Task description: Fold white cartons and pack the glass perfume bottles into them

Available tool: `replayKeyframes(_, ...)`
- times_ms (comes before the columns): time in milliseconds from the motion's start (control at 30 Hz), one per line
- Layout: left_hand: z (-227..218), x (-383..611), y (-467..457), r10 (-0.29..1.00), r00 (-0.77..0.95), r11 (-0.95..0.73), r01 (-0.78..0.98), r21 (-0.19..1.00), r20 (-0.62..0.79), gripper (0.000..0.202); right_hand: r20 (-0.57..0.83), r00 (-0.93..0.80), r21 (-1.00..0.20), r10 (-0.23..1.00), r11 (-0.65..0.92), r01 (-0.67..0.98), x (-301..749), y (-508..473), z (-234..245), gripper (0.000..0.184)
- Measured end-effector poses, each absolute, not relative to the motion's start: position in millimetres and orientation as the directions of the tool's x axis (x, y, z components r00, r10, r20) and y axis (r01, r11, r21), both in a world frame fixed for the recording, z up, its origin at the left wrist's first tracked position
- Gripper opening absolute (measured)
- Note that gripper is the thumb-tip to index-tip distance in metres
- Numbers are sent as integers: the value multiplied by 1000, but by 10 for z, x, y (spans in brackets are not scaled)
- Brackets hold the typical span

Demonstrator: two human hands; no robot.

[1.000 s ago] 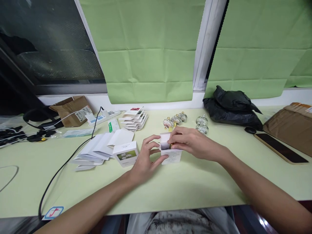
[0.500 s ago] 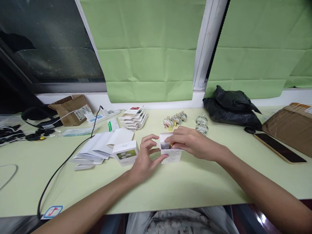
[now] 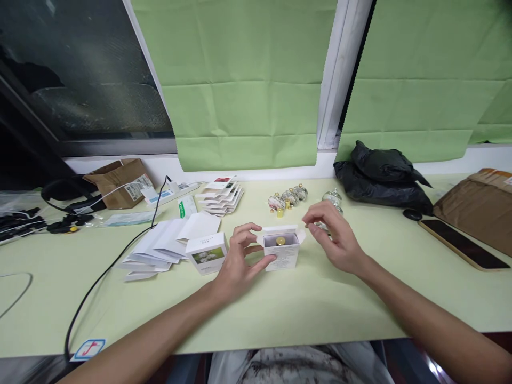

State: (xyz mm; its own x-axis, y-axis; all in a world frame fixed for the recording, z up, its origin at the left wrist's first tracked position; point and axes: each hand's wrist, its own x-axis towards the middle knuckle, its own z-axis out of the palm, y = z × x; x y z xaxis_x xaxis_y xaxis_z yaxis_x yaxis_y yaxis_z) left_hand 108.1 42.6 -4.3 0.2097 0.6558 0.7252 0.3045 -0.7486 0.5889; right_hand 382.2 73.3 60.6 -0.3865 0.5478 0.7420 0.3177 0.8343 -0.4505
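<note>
A small white box [image 3: 283, 257] stands on the pale green table [image 3: 304, 304] with its top flaps open. A bottle with a gold cap [image 3: 280, 241] sits inside it. My left hand [image 3: 240, 261] holds the box's left side between thumb and fingers. My right hand [image 3: 334, 237] hovers just to the right of the box, fingers loosely curled and apart, holding nothing. A closed white box with a flower picture [image 3: 207, 254] stands left of my left hand.
Several small glass bottles [image 3: 288, 198] stand behind the box. Flat white cartons [image 3: 164, 242] and a stack of printed cards [image 3: 220, 194] lie to the left. A black cable [image 3: 104, 274] crosses the table. A black bag [image 3: 380, 178], a phone [image 3: 464, 242] and a brown parcel [image 3: 480, 205] are at right.
My right hand has let go of the bottle, which now sits inside the box, and has drawn back to the right. The left hand stays on the box.
</note>
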Motion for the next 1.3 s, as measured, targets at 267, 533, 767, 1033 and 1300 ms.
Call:
replayKeyframes(267,-11,1037,412,561,286,-817,344,463,777,53,845,-467,-83,260,927,365,3725,714,322,34)
replayKeyframes(533,40,1014,387,539,340,-815,441,375,771,40,788,-536,-96,301,921,376,3758,709,324,37)
replayKeyframes(767,-22,1054,383,584,177,-780,392,488,792,54,748,-474,-325,464,880,347,3699,685,330,23)
replayKeyframes(1033,-23,1035,384,571,182,-786,401,470,800,53,705,-448,-475,550,835,276,3642,677,294,17)
replayKeyframes(1300,55,1013,377,476,338,-812,523,259,812,60,680,-416,-567,604,793,224,3620,689,290,16)
